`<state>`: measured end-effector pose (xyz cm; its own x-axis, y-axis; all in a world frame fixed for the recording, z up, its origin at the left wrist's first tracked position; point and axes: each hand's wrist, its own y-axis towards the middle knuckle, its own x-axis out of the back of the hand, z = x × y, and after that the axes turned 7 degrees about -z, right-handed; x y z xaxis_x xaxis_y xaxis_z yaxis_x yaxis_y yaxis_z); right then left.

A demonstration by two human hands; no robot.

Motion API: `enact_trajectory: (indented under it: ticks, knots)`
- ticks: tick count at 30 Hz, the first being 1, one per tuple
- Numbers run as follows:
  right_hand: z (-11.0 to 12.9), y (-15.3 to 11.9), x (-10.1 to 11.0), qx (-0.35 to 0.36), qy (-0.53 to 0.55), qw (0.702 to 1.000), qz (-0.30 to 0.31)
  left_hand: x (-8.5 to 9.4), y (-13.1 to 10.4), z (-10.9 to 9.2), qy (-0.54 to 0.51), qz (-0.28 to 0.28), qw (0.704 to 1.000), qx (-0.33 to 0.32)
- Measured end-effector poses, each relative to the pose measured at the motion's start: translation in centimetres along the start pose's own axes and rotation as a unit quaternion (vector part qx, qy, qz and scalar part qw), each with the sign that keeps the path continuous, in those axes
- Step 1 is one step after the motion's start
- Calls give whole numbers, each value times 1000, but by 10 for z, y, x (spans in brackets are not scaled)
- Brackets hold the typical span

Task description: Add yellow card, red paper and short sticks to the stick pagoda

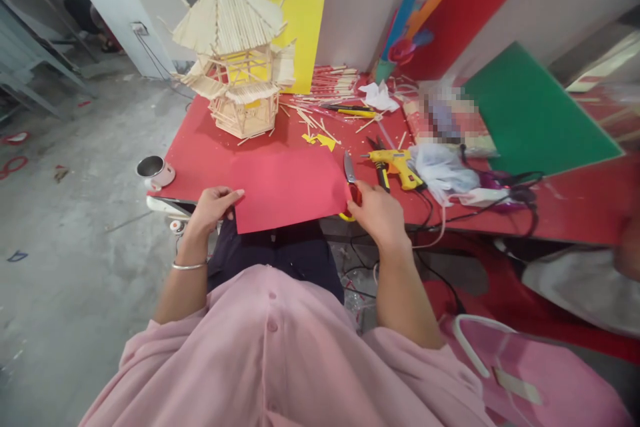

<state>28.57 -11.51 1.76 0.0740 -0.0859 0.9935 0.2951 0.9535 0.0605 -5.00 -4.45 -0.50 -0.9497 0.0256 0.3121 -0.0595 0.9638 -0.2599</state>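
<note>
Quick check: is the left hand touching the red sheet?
Touching: the head view shows the left hand gripping the red sheet at its left edge, thumb on top.

The red sheet (290, 187) hides some fingers of the left grip (210, 208). The right grip (383, 213) covers part of the scissors (349, 167); whether it holds them, the sheet or both is unclear. Beyond it, a pixelated item (445, 117) is unreadable. Ahead of the left grip, the stick pavilion (227, 20) partly hides a yellow board (309, 27). Behind the right grip, the lower edge crops a pink object (565, 380).
</note>
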Motion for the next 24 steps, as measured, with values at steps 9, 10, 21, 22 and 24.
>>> enact_trajectory:
  ticks: [9, 10, 21, 22, 24]
  knots:
    - [-19, 4, -2, 14, 25, 998, 53, -1, -3, 14, -54, -61, 997, -3]
    - [-18, 3, -1, 18, 12, 998, 57, -2, -3, 14, -54, -64, 996, -7]
    - [-47, -7, 7, -47, 72, 995, 51, -18, -12, 11, -96, -81, 992, 3]
    - [-51, -11, 5, -60, 97, 993, 26, -21, -12, 10, -104, -83, 991, 9]
    - [-57, -23, 1, -84, 174, 981, -26, -28, -11, 9, -122, -80, 989, 20]
